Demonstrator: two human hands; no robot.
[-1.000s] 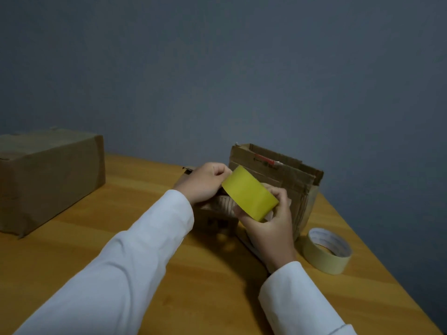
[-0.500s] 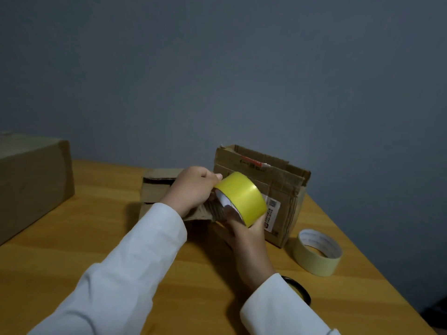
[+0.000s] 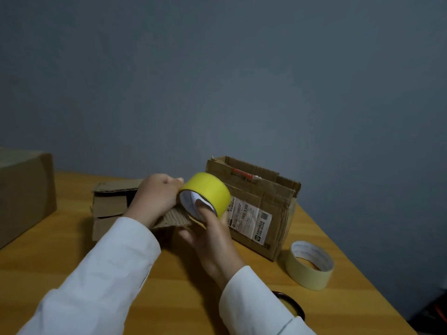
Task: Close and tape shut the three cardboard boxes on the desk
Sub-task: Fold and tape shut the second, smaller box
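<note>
My right hand (image 3: 212, 238) holds a yellow tape roll (image 3: 209, 192) with a finger through its core, above the desk's middle. My left hand (image 3: 156, 198) has its fingers curled and pinches at the roll's edge, where the tape end seems to be. Behind my hands lies a small cardboard box (image 3: 111, 204) with its flaps loose. A taller box (image 3: 263, 209) with a white shipping label stands to the right, open at the top. A large closed box (image 3: 24, 192) sits at the far left.
A cream tape roll (image 3: 309, 264) lies on the wooden desk (image 3: 48, 262) to the right of the tall box. Part of a dark-rimmed round object (image 3: 290, 303) shows beside my right sleeve. A grey wall stands behind the desk. The desk's right edge runs diagonally.
The view has shifted right and down, so the large box slid leftwards. The yellow roll has turned, showing its white core, and the small box is now uncovered.
</note>
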